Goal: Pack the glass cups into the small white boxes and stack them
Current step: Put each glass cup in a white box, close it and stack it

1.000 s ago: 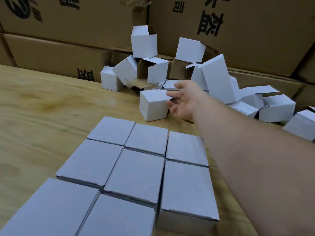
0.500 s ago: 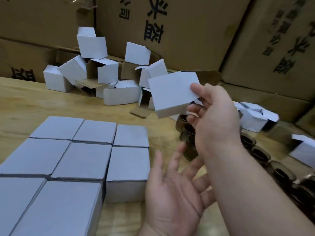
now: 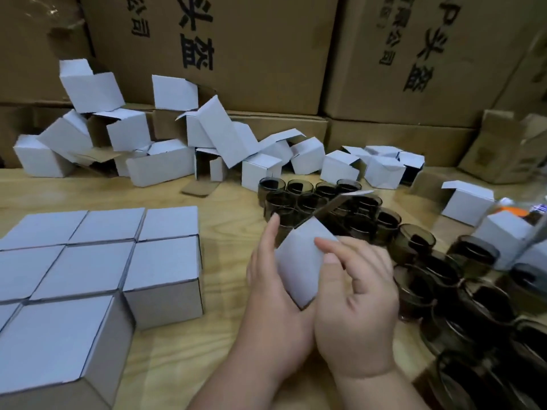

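I hold one small white box tilted on its corner between both hands, just right of the packed block of closed boxes on the counter. My left hand cups it from below and behind, fingers curled up along its left face, so the weight sits in the palm. My right hand has its grip on the right side, thumb pressed flat on the front face and forefinger laid over the top edge, which steadies the box while I turn its mouth up. The flap stands open behind, pointing toward the glass cups, probably so a cup can drop straight in; I cannot tell whether the box is empty. The cups stand crowded right of the packed block, near my right hand, within easy reach. The loose pile of empty boxes lies beyond the packed block, against the big cartons.
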